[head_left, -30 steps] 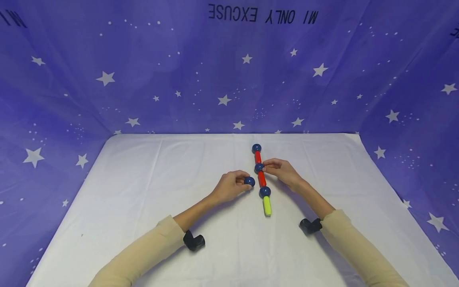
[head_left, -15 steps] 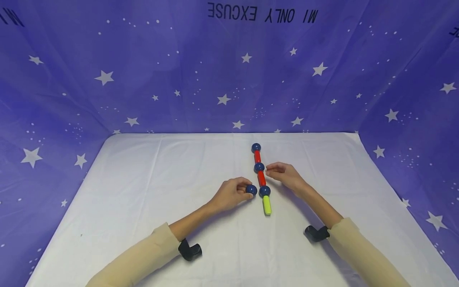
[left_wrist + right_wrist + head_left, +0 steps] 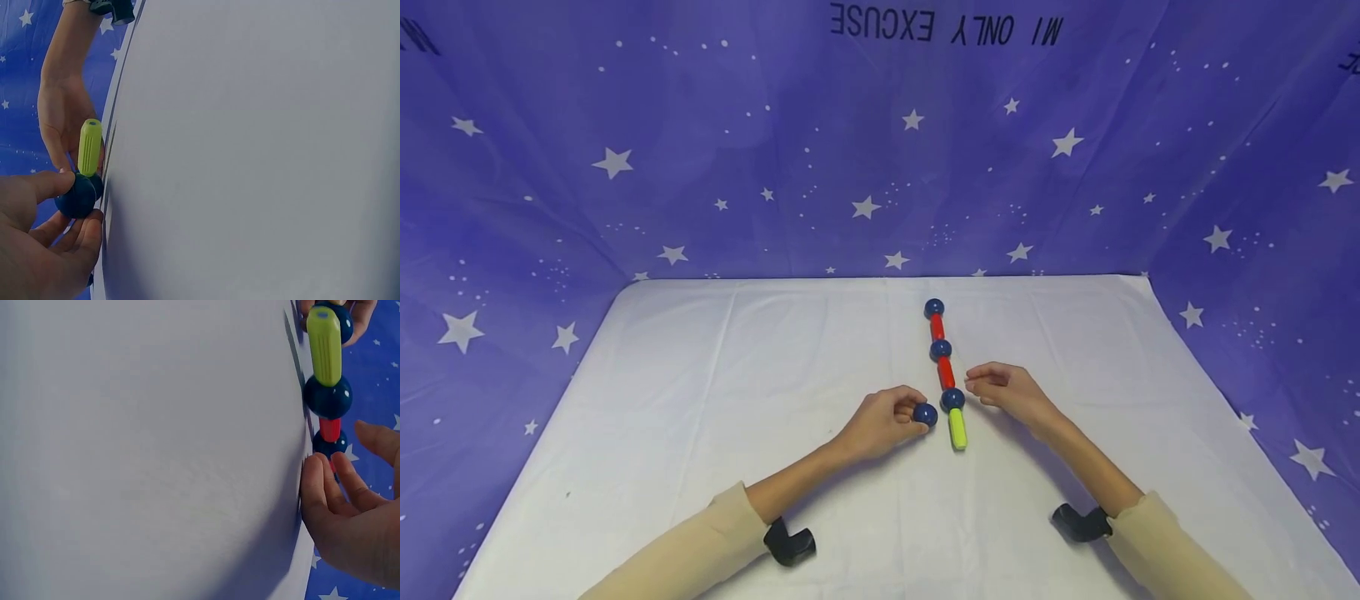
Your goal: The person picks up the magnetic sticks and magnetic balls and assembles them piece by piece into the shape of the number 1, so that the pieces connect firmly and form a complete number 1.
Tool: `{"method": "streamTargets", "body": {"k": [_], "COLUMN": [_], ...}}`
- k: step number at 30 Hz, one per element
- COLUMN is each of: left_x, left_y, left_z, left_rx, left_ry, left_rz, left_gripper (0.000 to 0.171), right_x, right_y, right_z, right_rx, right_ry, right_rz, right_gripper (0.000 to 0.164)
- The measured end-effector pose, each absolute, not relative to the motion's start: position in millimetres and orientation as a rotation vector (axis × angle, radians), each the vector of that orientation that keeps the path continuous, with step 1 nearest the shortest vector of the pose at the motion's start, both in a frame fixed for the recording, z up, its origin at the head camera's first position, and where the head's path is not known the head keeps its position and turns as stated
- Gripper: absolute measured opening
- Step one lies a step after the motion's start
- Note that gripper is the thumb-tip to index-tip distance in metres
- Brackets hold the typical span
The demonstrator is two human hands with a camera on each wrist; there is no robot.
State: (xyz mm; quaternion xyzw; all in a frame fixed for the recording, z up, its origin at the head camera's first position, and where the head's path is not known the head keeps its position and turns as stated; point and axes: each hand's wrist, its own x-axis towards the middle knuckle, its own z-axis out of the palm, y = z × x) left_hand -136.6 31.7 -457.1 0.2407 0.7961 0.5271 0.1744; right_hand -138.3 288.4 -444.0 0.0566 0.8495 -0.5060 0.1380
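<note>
A chain of magnetic balls and rods lies on the white table, running away from the person. From far to near come a blue ball, a red rod, a second blue ball, another red rod, a third blue ball and a yellow-green rod. My left hand pinches a loose blue ball between thumb and fingers, just left of the yellow-green rod and apart from it. To the chain's right, my right hand holds nothing, its fingers loosely bent and clear of the nearest ball.
White cloth covers the table. A purple-blue curtain with stars hangs behind it and at both sides. Each wrist wears a black camera mount, the left mount and the right mount.
My right hand has let go of the middle ball and drawn back toward the person and right. My left hand has carried its ball nearer the person, down beside the yellow-green rod.
</note>
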Motion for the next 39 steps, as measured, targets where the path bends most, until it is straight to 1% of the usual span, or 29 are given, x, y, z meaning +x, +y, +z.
{"method": "streamTargets", "body": {"k": [9, 17, 23, 39], "left_x": [-129, -125, -121, -117], "left_y": [31, 29, 29, 33], "left_z": [-456, -456, -453, -457], "left_rx": [0.658, 0.672, 0.682, 0.690], "left_ry": [2.248, 2.219, 2.192, 2.201], "left_rz": [1.471, 1.495, 1.497, 1.497], "left_gripper": [0.033, 0.032, 0.031, 0.031], "right_x": [-119, -110, -104, -106], "right_y": [281, 278, 273, 262], "right_z": [-441, -441, -439, -441], "right_rx": [0.245, 0.284, 0.260, 0.230], "right_ry": [2.390, 2.396, 2.386, 2.383], "right_rz": [-1.496, -1.471, -1.453, -1.395], "right_gripper": [0.036, 0.036, 0.034, 0.025]}}
